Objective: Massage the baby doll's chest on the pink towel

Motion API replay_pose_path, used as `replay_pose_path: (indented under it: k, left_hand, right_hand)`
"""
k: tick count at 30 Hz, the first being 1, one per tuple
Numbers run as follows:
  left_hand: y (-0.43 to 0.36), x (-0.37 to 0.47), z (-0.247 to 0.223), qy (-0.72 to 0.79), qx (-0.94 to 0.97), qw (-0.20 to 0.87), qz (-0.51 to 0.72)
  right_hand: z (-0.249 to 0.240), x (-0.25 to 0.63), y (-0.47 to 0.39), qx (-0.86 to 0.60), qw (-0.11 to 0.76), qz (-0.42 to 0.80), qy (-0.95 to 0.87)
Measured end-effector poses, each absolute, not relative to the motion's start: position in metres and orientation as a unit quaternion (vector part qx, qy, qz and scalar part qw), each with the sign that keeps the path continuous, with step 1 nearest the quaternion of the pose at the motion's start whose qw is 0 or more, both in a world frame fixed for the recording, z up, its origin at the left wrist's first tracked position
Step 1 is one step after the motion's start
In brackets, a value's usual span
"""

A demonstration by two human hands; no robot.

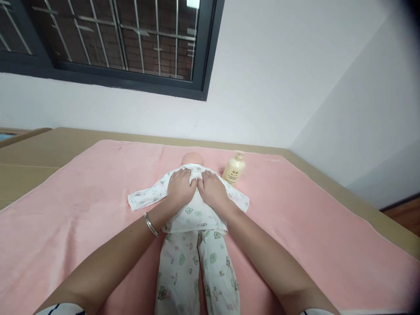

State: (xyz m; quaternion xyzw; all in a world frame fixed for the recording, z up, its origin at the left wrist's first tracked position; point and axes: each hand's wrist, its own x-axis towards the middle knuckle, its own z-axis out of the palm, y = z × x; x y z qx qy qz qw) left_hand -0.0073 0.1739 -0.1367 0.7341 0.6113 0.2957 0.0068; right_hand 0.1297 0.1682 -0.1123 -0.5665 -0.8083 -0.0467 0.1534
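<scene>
A doll [197, 214] in white printed pyjamas lies on a pink cloth [108, 175], its bald head at the far end and its legs toward me. Its sleeves spread out to both sides. My left hand [181, 187] rests flat on the left of its upper torso, fingers extended. On the right of the torso lies my right hand [211, 189], also flat, the two thumbs close together. Neither hand grips anything. A silver bangle circles my left wrist. Just beyond the doll's right-hand sleeve is a cream pump bottle [234, 169], tilted.
The cloth covers a tan padded surface [78, 134] whose far edge meets a white wall [262, 78]. A dark-framed window [131, 83] with bars is at the upper left. Brown wood shows at the right edge.
</scene>
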Motion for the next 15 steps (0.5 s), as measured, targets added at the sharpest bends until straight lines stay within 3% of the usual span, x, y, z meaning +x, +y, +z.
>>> replay_pose_path:
  k: [15]
  left_hand:
    - [0.1736, -0.0079, -0.1346, 0.609, 0.735, 0.012, 0.297]
  right_hand:
    - [-0.1122, 0.1293, 0.1678, -0.562, 0.166, -0.043, -0.809]
